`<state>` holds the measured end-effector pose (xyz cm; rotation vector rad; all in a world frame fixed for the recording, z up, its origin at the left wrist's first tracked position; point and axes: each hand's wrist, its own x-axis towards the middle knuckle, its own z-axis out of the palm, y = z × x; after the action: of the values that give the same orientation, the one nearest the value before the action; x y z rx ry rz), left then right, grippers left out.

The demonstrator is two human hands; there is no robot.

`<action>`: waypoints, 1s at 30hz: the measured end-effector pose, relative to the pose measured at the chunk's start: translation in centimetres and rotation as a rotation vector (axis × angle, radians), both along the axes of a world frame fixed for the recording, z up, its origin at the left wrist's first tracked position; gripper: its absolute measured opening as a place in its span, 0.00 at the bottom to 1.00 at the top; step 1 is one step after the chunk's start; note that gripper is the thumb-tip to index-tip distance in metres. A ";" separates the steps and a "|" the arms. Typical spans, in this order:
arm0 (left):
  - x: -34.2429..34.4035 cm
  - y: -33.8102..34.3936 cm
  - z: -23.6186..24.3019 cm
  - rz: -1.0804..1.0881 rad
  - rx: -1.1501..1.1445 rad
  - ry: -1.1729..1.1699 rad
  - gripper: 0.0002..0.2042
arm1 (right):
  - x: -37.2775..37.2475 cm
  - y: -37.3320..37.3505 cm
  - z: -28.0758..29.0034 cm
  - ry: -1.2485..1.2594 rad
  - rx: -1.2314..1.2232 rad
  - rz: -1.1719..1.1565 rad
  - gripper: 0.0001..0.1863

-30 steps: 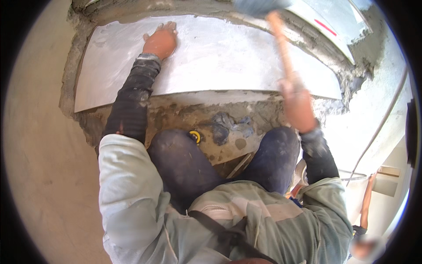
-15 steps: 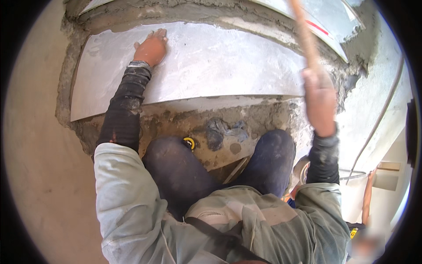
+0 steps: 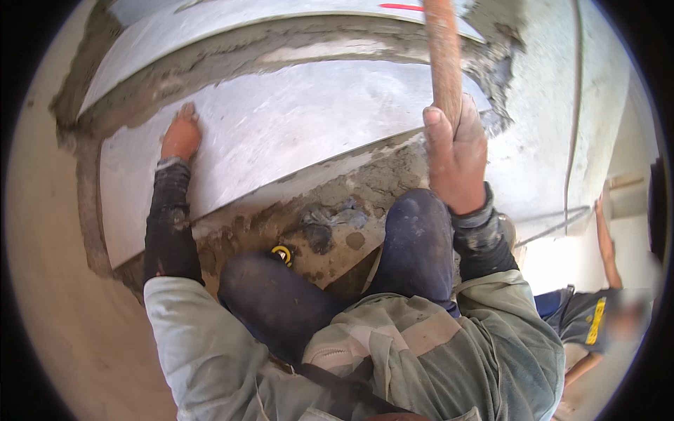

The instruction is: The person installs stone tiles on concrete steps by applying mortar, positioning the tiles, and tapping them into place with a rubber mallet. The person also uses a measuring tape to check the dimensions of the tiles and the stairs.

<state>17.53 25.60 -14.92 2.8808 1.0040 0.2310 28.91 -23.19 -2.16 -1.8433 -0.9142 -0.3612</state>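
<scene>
A pale grey slab (image 3: 295,105) lies across a rough mortar step. My left hand (image 3: 182,133) rests on its left part, palm down, with its partly bent fingers against the surface and nothing visible in them. Over the slab's right end, my right hand (image 3: 456,158) is wrapped round a thick wooden handle (image 3: 445,63), thumb along the wood. The handle points away from me and runs out at the top of the head view, so whatever is at its far end is hidden.
Another slab (image 3: 232,29) with a red mark sits on the step above, beyond wet mortar (image 3: 210,63). Near my knees lie a yellow-and-black tape measure (image 3: 282,254) and a crumpled plastic bag (image 3: 330,223). At lower right, another person (image 3: 583,319) raises an arm.
The view has swung, and the scene sits turned. My right hand and the handle have shifted left over the slab. My left hand stays on the slab. More of the other person shows.
</scene>
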 end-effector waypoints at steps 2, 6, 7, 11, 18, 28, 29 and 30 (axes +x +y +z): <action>1.7 -2.1 -1.0 -0.080 0.002 -0.013 0.24 | 0.6 -0.6 -2.4 0.027 0.176 0.026 0.17; 6.5 -16.3 0.4 -0.399 0.119 -0.015 0.24 | 2.6 -1.6 -9.2 0.246 -0.601 -0.106 0.16; 8.1 -19.1 1.1 -0.433 0.069 0.002 0.25 | 2.1 -2.1 -8.9 0.216 -0.488 -0.108 0.16; 11.8 -20.0 0.7 -0.456 0.078 0.034 0.24 | 0.3 -2.8 -2.0 0.034 -0.050 -0.104 0.16; 14.4 -21.1 1.4 -0.509 0.047 0.009 0.24 | 2.7 -8.3 -7.0 0.042 -0.145 -0.298 0.14; 14.7 -19.1 0.8 -0.513 0.017 0.054 0.25 | 4.3 -9.9 -6.1 0.155 0.015 -0.396 0.14; 15.0 -19.3 1.1 -0.511 0.031 0.062 0.25 | 5.0 -10.8 -7.1 0.211 -0.231 -0.414 0.15; 15.3 -19.4 1.3 -0.509 0.034 0.071 0.25 | 5.8 -11.0 -8.7 0.191 -0.245 -0.386 0.15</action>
<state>32.81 6.24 -13.58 3.0668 0.2476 0.1081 34.74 -34.23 -10.83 -2.2422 -0.4850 -0.3103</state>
